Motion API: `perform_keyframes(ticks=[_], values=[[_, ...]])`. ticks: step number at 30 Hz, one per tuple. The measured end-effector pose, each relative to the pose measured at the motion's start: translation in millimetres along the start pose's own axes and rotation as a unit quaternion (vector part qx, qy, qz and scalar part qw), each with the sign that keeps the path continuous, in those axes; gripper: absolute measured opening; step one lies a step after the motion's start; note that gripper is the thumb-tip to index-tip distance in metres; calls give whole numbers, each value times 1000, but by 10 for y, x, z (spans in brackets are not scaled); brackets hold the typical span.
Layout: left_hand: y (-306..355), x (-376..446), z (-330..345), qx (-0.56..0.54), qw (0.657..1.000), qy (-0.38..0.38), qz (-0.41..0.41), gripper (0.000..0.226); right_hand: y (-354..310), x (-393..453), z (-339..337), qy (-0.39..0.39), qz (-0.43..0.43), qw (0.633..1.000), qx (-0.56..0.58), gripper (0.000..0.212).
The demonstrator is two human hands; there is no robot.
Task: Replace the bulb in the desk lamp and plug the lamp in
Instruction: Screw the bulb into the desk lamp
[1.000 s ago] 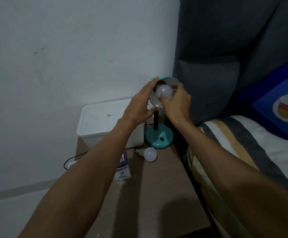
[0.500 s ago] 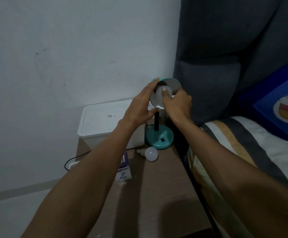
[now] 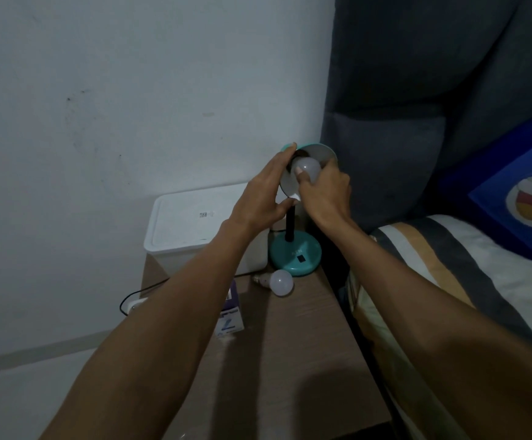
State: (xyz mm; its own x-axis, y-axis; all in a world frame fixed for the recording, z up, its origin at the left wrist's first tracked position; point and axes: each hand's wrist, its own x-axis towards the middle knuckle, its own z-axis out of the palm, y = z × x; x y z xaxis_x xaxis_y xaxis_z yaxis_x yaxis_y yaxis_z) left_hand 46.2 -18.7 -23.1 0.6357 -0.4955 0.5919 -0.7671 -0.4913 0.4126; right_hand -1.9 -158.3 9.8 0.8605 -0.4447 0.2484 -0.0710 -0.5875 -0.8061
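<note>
A teal desk lamp stands at the back of the wooden bedside table (image 3: 290, 360), its round base (image 3: 295, 257) under a black stem. The lamp's shade (image 3: 322, 152) is tilted toward me. My left hand (image 3: 263, 198) grips the shade's left rim, thumb under its lower edge. My right hand (image 3: 326, 193) holds a white bulb (image 3: 307, 168) inside the shade, thumb on the bulb's front. A second white bulb (image 3: 279, 282) lies on its side on the table in front of the base.
A white lidded box (image 3: 195, 227) sits left of the lamp against the wall. A small purple and white carton (image 3: 231, 315) stands by my left forearm. A black cord and white plug (image 3: 134, 304) hang off the table's left edge. A bed (image 3: 467, 281) borders the right.
My right hand has turned on the bulb in the shade: the thumb now sits lower on the bulb and more of its white dome shows. My left hand keeps its hold on the shade.
</note>
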Motion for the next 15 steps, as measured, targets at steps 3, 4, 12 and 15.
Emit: perform_keyframes(ticks=[3,4,12,15], values=[[20,4,20,3,1000,-4,-4,96,19,-3,8,2,14,1000,7,51],[21,1,23,4,1000,-5,-5,96,21,-8,9,2,19,1000,9,50],[107,5,-98,-1,999,-27,-30,97,-96,-36,-100,5,21,1000,-22,55],[156,15,-243,10,998,-27,-54,103,-230,-83,-204,55,-25,997,-41,51]])
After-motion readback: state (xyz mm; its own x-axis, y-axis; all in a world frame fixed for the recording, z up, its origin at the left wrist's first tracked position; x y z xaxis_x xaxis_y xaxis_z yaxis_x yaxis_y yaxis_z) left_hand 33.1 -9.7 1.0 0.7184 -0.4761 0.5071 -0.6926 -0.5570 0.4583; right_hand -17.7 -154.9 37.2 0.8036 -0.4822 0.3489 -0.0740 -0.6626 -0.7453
